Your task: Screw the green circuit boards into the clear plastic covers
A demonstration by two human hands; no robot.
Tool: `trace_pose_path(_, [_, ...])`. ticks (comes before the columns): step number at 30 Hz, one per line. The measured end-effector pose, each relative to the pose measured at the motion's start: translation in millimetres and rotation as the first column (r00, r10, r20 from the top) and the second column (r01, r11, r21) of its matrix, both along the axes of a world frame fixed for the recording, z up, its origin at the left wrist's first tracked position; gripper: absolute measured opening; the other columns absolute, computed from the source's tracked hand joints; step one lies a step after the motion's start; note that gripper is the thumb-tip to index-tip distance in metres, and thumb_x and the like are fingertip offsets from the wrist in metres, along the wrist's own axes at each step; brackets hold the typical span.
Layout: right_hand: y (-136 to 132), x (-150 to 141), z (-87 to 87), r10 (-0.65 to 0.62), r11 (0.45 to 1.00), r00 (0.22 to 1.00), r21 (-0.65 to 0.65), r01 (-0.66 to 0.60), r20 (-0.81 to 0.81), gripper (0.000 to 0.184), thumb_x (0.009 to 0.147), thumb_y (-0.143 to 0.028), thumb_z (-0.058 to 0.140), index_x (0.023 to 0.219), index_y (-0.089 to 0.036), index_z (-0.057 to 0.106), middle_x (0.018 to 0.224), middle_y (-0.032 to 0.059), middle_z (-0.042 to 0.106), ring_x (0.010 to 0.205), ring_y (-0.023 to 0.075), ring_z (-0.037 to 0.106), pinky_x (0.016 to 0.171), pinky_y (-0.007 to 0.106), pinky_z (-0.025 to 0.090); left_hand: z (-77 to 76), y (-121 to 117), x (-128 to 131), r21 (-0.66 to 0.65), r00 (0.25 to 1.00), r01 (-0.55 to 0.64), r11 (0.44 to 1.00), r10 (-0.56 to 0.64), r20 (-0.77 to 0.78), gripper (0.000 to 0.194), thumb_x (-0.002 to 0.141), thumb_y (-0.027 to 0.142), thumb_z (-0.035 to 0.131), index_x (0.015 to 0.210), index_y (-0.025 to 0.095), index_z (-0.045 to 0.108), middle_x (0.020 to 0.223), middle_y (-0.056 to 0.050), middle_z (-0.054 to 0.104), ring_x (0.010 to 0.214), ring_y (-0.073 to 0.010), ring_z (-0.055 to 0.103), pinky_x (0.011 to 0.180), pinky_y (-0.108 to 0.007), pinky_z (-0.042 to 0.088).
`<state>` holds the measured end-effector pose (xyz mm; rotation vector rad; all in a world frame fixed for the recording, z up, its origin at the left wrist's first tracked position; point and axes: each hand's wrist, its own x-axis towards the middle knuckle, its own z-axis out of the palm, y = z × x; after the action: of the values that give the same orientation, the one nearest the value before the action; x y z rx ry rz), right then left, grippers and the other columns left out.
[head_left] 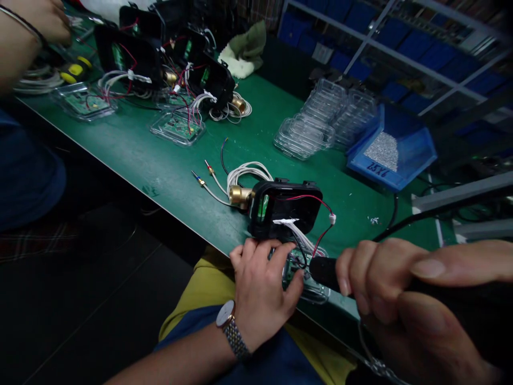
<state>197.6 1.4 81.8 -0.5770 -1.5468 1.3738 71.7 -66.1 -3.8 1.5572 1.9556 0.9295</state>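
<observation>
My left hand (262,286), with a watch on its wrist, bends its fingers and thumb over a clear plastic cover (318,295) at the table's front edge, holding it down. A green circuit board (294,262) lies in that cover, partly hidden by my fingers. My right hand (385,278) is closed around a black electric screwdriver (324,271), whose nose points at the board; its tip cannot be made out. Just behind stands an open black meter housing (286,208) with a brass fitting (239,195). White, red and black wires link housing and board.
Stacked clear covers (306,131) stand behind, beside a blue bin (412,152) of small screws. More black housings (212,80) with boards sit at the far left, near a yellow-black tool (76,69) and another person's hand (48,24). A cable (417,216) crosses at right.
</observation>
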Motion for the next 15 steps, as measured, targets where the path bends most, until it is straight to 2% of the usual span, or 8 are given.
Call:
trace_pose_path(2, [2.8, -7.4, 0.1, -0.044, 0.997, 0.998, 0.068, 0.047, -0.046, 0.020, 0.091, -0.016, 0.068, 0.106, -0.022, 0.057, 0.061, -0.0047, 0.052, 0.047, 0.0121, 0.052, 0.049, 0.032, 0.048, 0.6, 0.4, -0.8, -0.009, 1.000, 0.007, 1.000, -0.007, 0.001, 0.035, 0.087, 0.038, 0.064, 0.122, 0.033, 0.063, 0.117, -0.001, 0.067, 0.108, -0.0279, 0.052, 0.093, -0.050, 0.030])
trace_pose_path(6, [10.4, -16.9, 1.6, -0.008, 1.000, 0.996, 0.024, 0.010, -0.087, 0.019, 0.090, -0.011, 0.067, 0.102, -0.021, 0.056, 0.064, -0.0050, 0.054, 0.048, 0.0107, 0.052, 0.047, 0.030, 0.048, 1.5, 2.0, -2.1, -0.033, 1.000, 0.007, 0.999, -0.008, -0.005, 0.036, 0.088, 0.039, 0.065, 0.124, 0.035, 0.062, 0.118, 0.000, 0.065, 0.110, -0.0278, 0.051, 0.094, -0.050, 0.030])
trace_pose_path(12, [15.4, -24.1, -7.3, -0.048, 0.999, 0.998, 0.016, 0.048, -0.035, 0.022, 0.090, -0.021, 0.073, 0.106, -0.022, 0.057, 0.072, -0.0027, 0.057, 0.053, 0.0124, 0.054, 0.049, 0.029, 0.046, 3.1, 1.8, -1.7, -0.026, 0.999, 0.032, 0.999, -0.032, -0.013, 0.034, 0.090, 0.038, 0.063, 0.124, 0.034, 0.062, 0.117, -0.003, 0.065, 0.110, -0.0292, 0.052, 0.093, -0.051, 0.033])
trace_pose_path(14, [16.5, -25.7, -3.0, -0.020, 1.000, 0.999, 0.004, 0.020, -0.029, 0.024, 0.090, -0.022, 0.073, 0.109, -0.022, 0.057, 0.072, -0.0024, 0.057, 0.056, 0.0128, 0.055, 0.050, 0.028, 0.046, 2.6, -1.3, -4.3, -0.029, 0.998, 0.055, 0.998, -0.056, -0.022, 0.037, 0.091, 0.041, 0.063, 0.126, 0.033, 0.061, 0.119, -0.006, 0.064, 0.110, -0.0304, 0.052, 0.092, -0.052, 0.036])
trace_pose_path(15, [17.4, -23.4, 2.1, -0.014, 1.000, 0.999, -0.010, 0.013, -0.044, 0.023, 0.091, -0.021, 0.071, 0.109, -0.022, 0.057, 0.070, -0.0032, 0.055, 0.055, 0.0123, 0.053, 0.051, 0.027, 0.045, 1.6, -3.5, -7.1, -0.027, 0.997, 0.077, 0.997, -0.077, -0.023, 0.044, 0.089, 0.045, 0.066, 0.130, 0.032, 0.058, 0.122, -0.007, 0.063, 0.112, -0.0312, 0.052, 0.093, -0.052, 0.038])
